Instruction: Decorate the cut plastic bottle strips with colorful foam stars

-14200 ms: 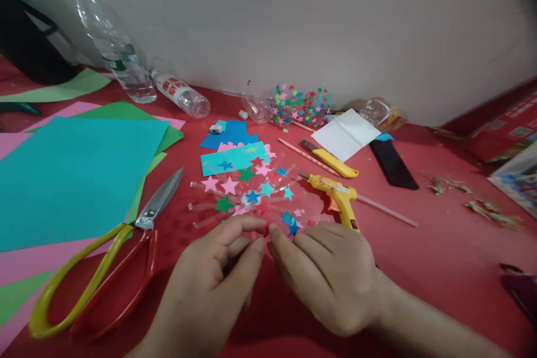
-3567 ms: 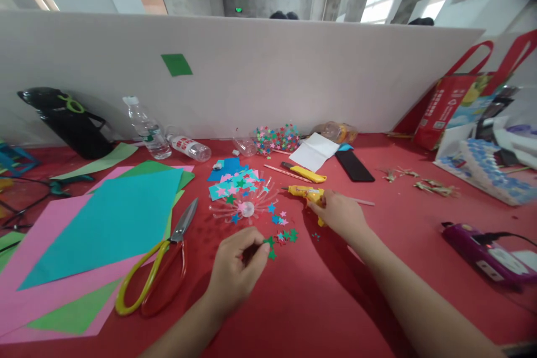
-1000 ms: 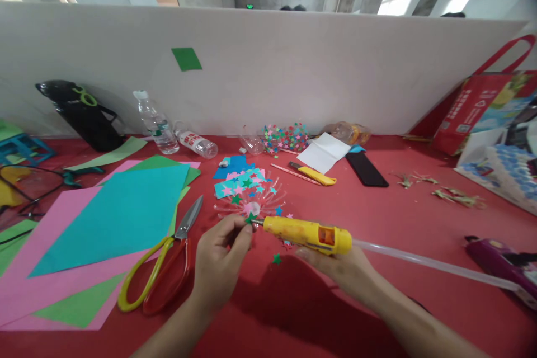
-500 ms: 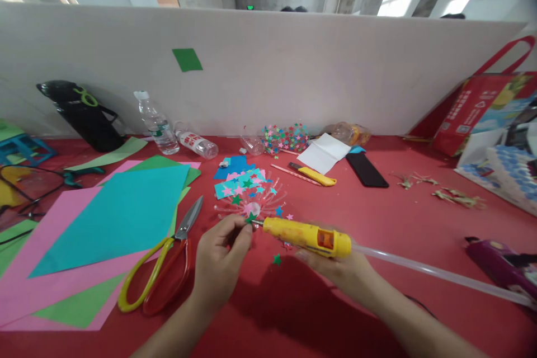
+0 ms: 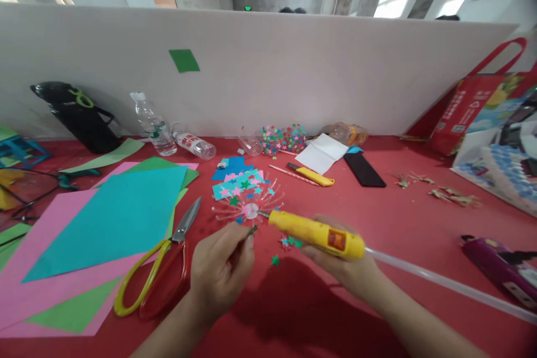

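Note:
Between thumb and forefinger, my left hand (image 5: 224,265) pinches a small green star (image 5: 252,230), seen nearly edge-on. My right hand (image 5: 339,263) is wrapped round a yellow glue gun (image 5: 314,230), whose metal tip points left. A long clear glue stick (image 5: 444,282) runs out of its back end. Just beyond the tip lies a clear plastic piece (image 5: 251,211) with thin strips fanning out and stars on some of them. Loose stars (image 5: 275,260) lie between my hands. Behind the fanned piece, more stars cover a blue card (image 5: 239,183).
Scissors (image 5: 178,240) lie left of my left hand, beside coloured paper sheets (image 5: 104,218). Farther back are bottles (image 5: 155,128), a star-covered bottle (image 5: 283,139), a yellow cutter (image 5: 312,174) and a phone (image 5: 364,169). A purple tool (image 5: 499,268) lies at the right.
The glue gun has moved slightly right, its tip now apart from the green star. The star has turned from face-on to nearly edge-on in my left hand, which has shifted slightly lower.

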`<state>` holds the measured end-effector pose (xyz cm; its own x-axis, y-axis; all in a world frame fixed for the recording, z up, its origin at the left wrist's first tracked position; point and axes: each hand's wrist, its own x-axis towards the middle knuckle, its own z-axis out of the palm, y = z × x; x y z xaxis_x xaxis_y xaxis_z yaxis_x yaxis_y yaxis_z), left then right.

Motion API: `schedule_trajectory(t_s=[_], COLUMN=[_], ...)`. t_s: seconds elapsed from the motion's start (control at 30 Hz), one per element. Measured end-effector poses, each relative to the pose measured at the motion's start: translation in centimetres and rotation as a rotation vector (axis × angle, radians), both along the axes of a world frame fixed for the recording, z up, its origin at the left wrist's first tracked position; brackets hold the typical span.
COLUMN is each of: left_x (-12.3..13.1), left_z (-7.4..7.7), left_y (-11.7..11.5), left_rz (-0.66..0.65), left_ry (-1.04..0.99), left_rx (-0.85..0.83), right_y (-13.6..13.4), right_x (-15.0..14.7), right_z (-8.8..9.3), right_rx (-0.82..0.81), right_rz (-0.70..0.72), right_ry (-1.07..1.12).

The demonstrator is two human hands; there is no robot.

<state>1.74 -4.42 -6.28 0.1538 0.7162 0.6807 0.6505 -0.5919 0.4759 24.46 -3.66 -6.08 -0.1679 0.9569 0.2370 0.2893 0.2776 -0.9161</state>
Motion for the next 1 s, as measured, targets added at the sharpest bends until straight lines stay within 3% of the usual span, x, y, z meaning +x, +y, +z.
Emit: schedule_trajectory(t_s=[0.1, 0.2, 0.37, 0.53, 0.7, 0.83, 1.0], left_x=[0.3, 1.0, 2.1, 2.7, 3.0, 3.0, 3.0], left_z=[-0.3, -0.8, -1.4, -1.5, -0.9, -0.6, -0.9], left_y=[-0.2, -0.6, -1.3, -0.8, -0.1, 0.0, -0.1], left_rz=[-0.044, -0.122, -0.263, -0.313, -0.336, -0.376, -0.421], left_ry=[-0.177, -0.329, -0.382, -0.480, -0.618, -0.642, -0.709], left_rx=[-0.246, -0.454, -0.618, -0.830, -0.978, -1.063, -1.154], right_y=[0.8, 2.1, 4.7, 6.6, 7.0, 6.9, 6.4], right_x=[0.5, 0.7, 1.3, 2.9, 3.4, 3.4, 3.3], right_z=[-0.5, -0.6, -1.7, -3.3, -3.3, -3.2, -2.6], right_rx=[-0.152, -0.189, -0.168, -0.171, -0.230, -0.249, -0.171], right_rz=[-0.104, -0.199, -0.276, -0.396, -0.391, -0.346, -0.367], right_ry=[0.202, 0.228, 0.003, -0.449, -0.834, -0.999, -1.045])
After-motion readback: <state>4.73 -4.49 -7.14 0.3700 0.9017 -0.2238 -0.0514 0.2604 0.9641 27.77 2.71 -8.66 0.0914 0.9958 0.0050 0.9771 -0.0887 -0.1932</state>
